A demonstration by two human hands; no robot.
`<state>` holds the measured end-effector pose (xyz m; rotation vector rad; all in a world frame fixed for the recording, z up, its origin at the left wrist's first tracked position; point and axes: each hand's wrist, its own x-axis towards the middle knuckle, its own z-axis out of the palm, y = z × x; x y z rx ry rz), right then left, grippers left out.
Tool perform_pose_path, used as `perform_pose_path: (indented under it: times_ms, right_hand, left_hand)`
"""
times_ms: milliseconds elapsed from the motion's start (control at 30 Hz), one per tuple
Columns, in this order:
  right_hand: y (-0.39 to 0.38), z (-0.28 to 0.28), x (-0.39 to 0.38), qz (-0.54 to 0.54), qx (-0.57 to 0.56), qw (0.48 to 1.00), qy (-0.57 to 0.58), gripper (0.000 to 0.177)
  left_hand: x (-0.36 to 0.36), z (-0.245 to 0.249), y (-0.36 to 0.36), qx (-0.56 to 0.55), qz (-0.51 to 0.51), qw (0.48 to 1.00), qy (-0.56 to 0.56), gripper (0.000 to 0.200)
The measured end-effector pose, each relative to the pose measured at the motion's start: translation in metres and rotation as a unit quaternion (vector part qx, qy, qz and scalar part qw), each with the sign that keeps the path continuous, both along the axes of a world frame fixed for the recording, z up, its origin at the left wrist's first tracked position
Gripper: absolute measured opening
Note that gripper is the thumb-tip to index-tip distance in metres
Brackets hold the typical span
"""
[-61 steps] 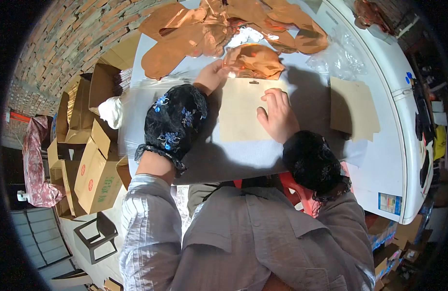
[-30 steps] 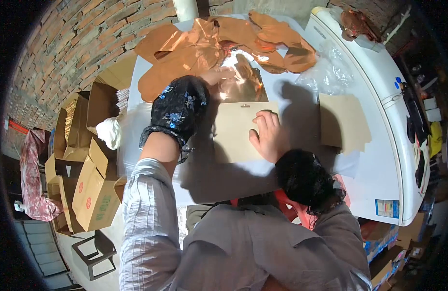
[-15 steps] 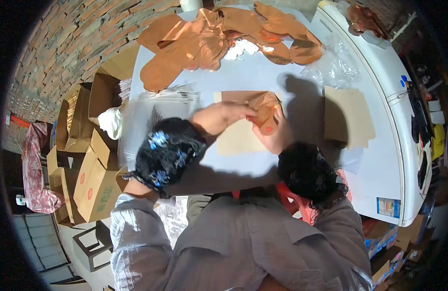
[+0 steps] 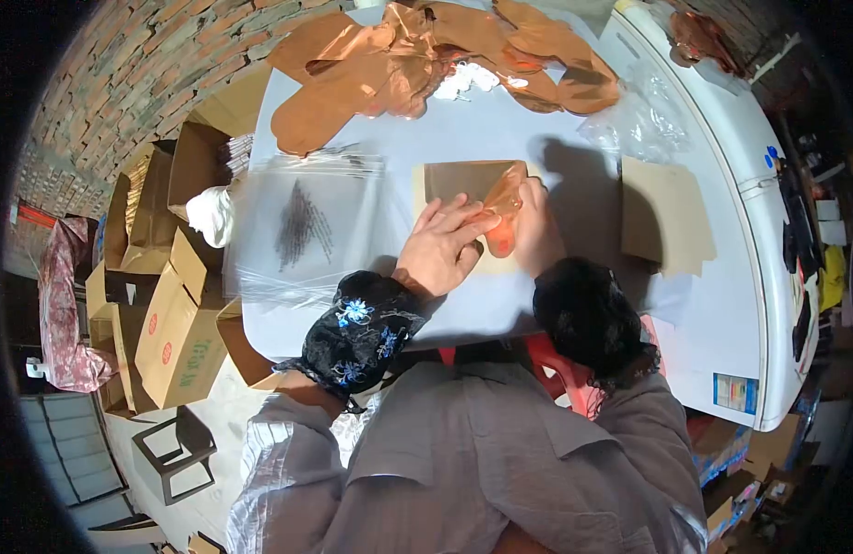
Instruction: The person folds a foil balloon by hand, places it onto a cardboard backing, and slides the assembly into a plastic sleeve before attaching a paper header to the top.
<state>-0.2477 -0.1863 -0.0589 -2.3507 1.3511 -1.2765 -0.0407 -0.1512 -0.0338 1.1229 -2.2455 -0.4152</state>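
In the head view, a copper-coloured foil piece [image 4: 506, 196] lies partly folded on a beige card [image 4: 494, 265], at the middle of the near part of a white table [image 4: 500, 129]. The foil is between your hands, touching both, so neither is clearly nearer. From the fingers of your left hand [image 4: 436, 257] it lies to the right and slightly far; from your right hand [image 4: 540, 233] it lies directly to the left. Your left hand is palm down, its fingers open and loosely spread, some fingertips resting on the foil. Your right fingers are bent against the foil's right edge; whether they pinch it, you cannot tell from here. The foil's gathered, shiny strip has its long axis running near to far, its far end leaning a little right. Its rounded, reddish end points near, towards your body, while a flatter, duller part spreads left over the far half of the card. Clear plastic sleeves [image 4: 306, 222] lie left, a stack of beige cards [image 4: 680, 214] right, and loose copper foil shapes [image 4: 325, 111] at the far side.
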Motion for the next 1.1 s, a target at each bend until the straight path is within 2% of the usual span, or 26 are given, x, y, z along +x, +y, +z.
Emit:
perform_pose_path:
  times_ms: [67, 167, 267, 367, 467, 600, 700, 767, 867, 967, 1100]
  right_hand:
    - [-0.009, -0.013, -0.007, -0.006, -0.024, 0.998, -0.057, 0.024]
    - [-0.013, -0.014, -0.015, -0.076, -0.016, 0.985, -0.155, 0.019]
    - [-0.015, -0.012, -0.019, -0.102, -0.019, 0.981, -0.164, 0.019]
    - [0.0, 0.04, -0.003, -0.053, 0.004, 0.994, -0.1, 0.021]
    - [0.012, 0.05, 0.007, 0.008, -0.052, 0.992, 0.112, 0.029]
    - [0.01, 0.028, -0.005, -0.015, -0.045, 0.99, 0.135, 0.035]
    - [0.008, 0.025, -0.012, -0.022, -0.015, 0.992, 0.126, 0.036]
    - [0.004, 0.024, -0.014, -0.025, -0.016, 0.988, 0.149, 0.037]
    - [-0.006, 0.04, -0.008, -0.005, 0.001, 0.992, 0.127, 0.041]
    - [-0.015, 0.03, 0.009, -0.045, -0.083, 0.981, 0.167, 0.047]
    - [-0.023, 0.003, 0.007, -0.071, -0.026, 0.98, 0.186, 0.054]
  left_hand:
    - [0.001, 0.0, 0.0, -0.02, -0.012, 0.999, -0.023, 0.044]
    - [0.002, 0.0, 0.001, -0.039, -0.018, 0.998, -0.044, 0.042]
    - [0.002, 0.001, 0.002, -0.058, -0.017, 0.996, -0.061, 0.043]
    - [0.0, 0.0, 0.001, -0.075, -0.021, 0.995, -0.067, 0.041]
    - [0.002, -0.003, 0.0, -0.086, -0.019, 0.993, -0.083, 0.039]
    - [0.002, 0.0, 0.001, -0.098, -0.02, 0.991, -0.09, 0.042]
    - [-0.002, 0.005, 0.002, -0.06, -0.004, 0.997, -0.056, 0.043]
    - [-0.002, 0.003, 0.001, -0.074, -0.009, 0.995, -0.07, 0.045]
    - [-0.001, 0.004, 0.002, -0.087, -0.012, 0.992, -0.085, 0.045]
    - [0.0, 0.001, 0.002, -0.09, -0.013, 0.991, -0.097, 0.044]
    - [-0.001, 0.009, 0.002, -0.112, -0.02, 0.991, -0.066, 0.04]
